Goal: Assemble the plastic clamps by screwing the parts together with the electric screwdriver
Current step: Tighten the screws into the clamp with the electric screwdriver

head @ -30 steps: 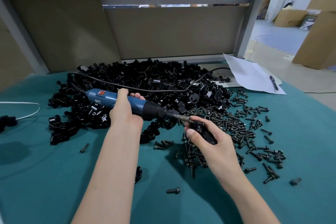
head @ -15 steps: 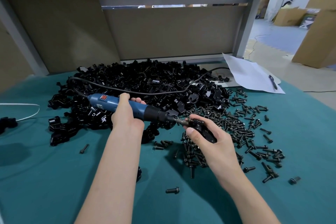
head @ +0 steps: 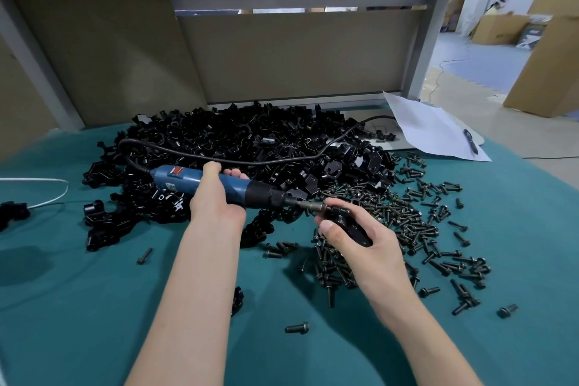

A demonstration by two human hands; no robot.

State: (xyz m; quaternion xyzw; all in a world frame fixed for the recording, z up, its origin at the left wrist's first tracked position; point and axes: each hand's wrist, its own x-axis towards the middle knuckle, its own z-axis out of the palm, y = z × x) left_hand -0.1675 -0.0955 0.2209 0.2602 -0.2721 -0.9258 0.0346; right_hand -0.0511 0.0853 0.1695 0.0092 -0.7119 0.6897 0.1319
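My left hand (head: 216, 201) grips the blue electric screwdriver (head: 238, 190) around its body, held nearly level and pointing right. Its metal bit (head: 310, 206) meets a black plastic clamp (head: 349, 224), which my right hand (head: 366, 241) holds with fingers and thumb curled round it. A large pile of black clamp parts (head: 250, 147) lies behind both hands. Several dark screws (head: 416, 223) are scattered to the right and under my right hand.
The green table (head: 78, 307) carries loose screws near the front (head: 296, 328) and left (head: 144, 255). The screwdriver's black cable (head: 238, 160) loops over the pile. A white sheet with a pen (head: 438, 132) lies at the back right. A white cable (head: 47, 194) is at left.
Both hands with the screwdriver and the clamp have stayed almost in place; the screwdriver's tip has dipped slightly toward the clamp.
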